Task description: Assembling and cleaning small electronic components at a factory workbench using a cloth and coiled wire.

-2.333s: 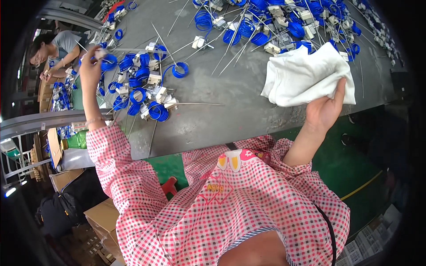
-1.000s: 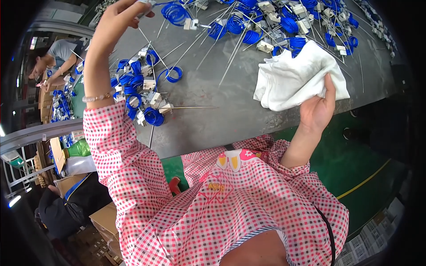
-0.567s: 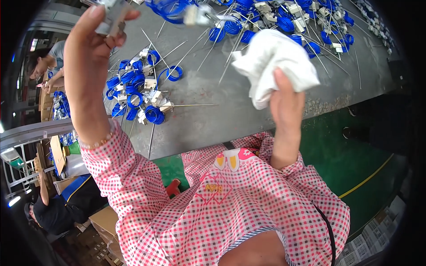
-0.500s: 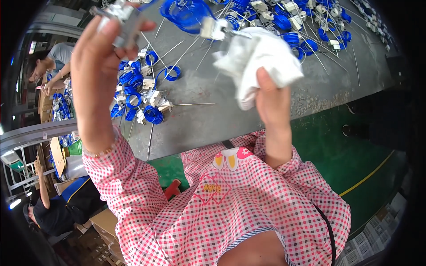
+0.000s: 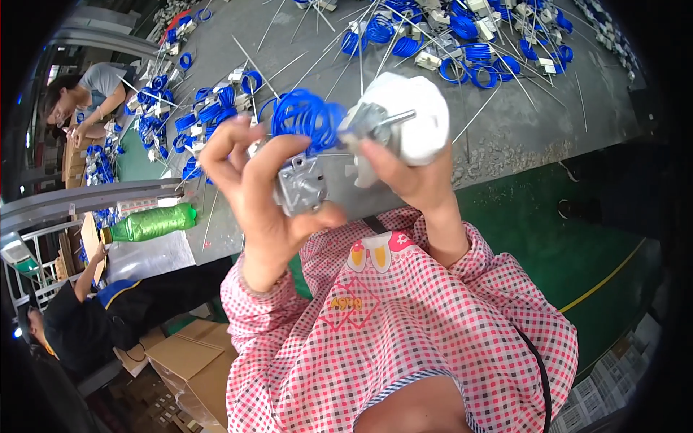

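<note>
the hands draw together over the table point(image 5: 512, 108) — the left hand point(image 5: 249, 191) now pinches a metal block point(image 5: 303, 186) beside its blue coil point(image 5: 299, 119), the right hand point(image 5: 426, 184) clasps white cloth point(image 5: 426, 119) around the blurred end fitting point(image 5: 372, 119) — so both ends are within grasp.

Blue coils point(image 5: 463, 27) on grey table point(image 5: 556, 121)

Pink-checked smock point(image 5: 433, 317), long sleeves point(image 5: 253, 309), striped collar point(image 5: 404, 384), cartoon patch point(image 5: 379, 257), black cord point(image 5: 538, 366).

On my feed the bench point(image 5: 292, 36) is brightly lit, the white cloth point(image 5: 431, 108) washes out, the right hand point(image 5: 422, 177) blurs, and edges curve into blackness.
</note>
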A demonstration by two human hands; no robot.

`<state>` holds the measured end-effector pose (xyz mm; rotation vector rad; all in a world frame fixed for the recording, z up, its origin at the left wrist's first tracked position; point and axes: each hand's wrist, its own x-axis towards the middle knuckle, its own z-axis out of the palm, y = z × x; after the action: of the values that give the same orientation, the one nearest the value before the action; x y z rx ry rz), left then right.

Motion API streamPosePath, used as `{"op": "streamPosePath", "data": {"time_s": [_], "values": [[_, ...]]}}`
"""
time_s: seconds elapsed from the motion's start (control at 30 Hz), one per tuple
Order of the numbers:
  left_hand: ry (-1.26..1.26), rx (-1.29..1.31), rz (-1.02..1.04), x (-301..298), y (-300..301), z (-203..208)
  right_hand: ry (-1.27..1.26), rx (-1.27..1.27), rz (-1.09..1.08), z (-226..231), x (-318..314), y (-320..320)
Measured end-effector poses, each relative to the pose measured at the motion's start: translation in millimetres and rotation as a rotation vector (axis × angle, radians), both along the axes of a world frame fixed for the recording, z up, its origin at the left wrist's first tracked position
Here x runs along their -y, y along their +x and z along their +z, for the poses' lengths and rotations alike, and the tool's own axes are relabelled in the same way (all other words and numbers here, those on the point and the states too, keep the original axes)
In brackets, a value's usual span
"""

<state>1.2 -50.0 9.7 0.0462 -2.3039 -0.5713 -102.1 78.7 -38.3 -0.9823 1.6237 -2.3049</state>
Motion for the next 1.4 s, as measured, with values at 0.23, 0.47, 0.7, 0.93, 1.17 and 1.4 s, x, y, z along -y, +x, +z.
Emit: {"op": "streamPosePath", "data": {"time_s": [0.23, 0.47, 0.7, 0.93, 1.17, 1.4], "values": [[0.447, -0.141, -0.103, 7, -6, -16, 0.109, -0.108, -0.094, 2, 0, 5], [1.166, -0.184, -0.462, 18, 12, -23, -0.072, -0.168, -0.293, 6, -1, 1], [1.648, -0.096, -0.523, 16, -2, -10, -0.147, 0.279, 0.142, -2, -3, 2], [1.673, -0.109, -0.802, 13, -4, -29, -0.291, 0.790, 0.352, -3, 3, 7], [1.134, 0.038, -0.356, 21, 12, -11, 0.108, -0.184, -0.465, 8, -9, -1], [0.796, -0.053, -0.255, 7, 20, 2, -0.054, -0.084, -0.423, -4, 1, 3]]}}
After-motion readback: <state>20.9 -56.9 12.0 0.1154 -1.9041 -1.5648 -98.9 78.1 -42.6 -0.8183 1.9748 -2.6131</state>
